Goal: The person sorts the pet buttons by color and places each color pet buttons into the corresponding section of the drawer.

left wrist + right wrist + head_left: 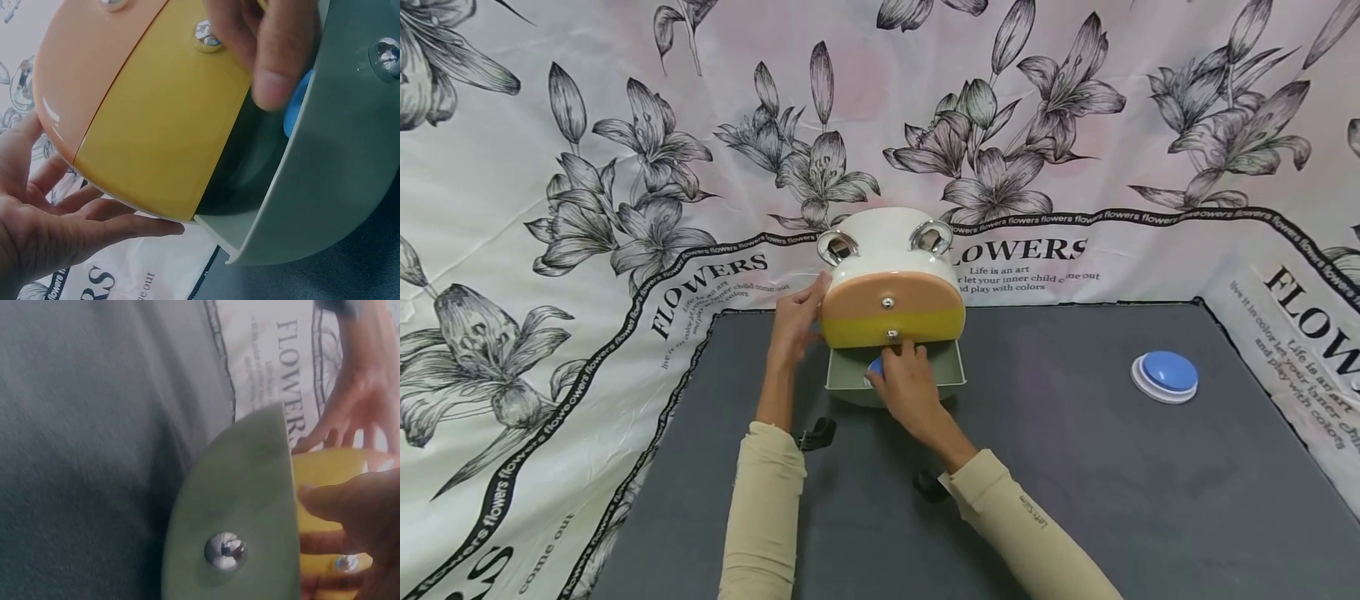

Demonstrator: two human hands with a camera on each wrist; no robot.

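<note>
A small cabinet (891,242) with a white top and two silver rings has an orange drawer (857,296), a yellow drawer (857,331) and a green drawer (857,393). The green one is pulled out. My left hand (796,321) rests against the cabinet's left side, its fingers spread. My right hand (912,383) reaches over the green drawer's front, fingers pointing inside. A blue round thing (292,112) lies in that drawer beside my right thumb, partly hidden by the drawer front. No grip on it shows.
To the right on the grey table (1037,500) sits a push button (1165,375) with a blue top and white base. Flower-printed cloth (625,200) hangs behind the cabinet and along the table's sides. Silver knobs (387,57) stick out from the drawer fronts.
</note>
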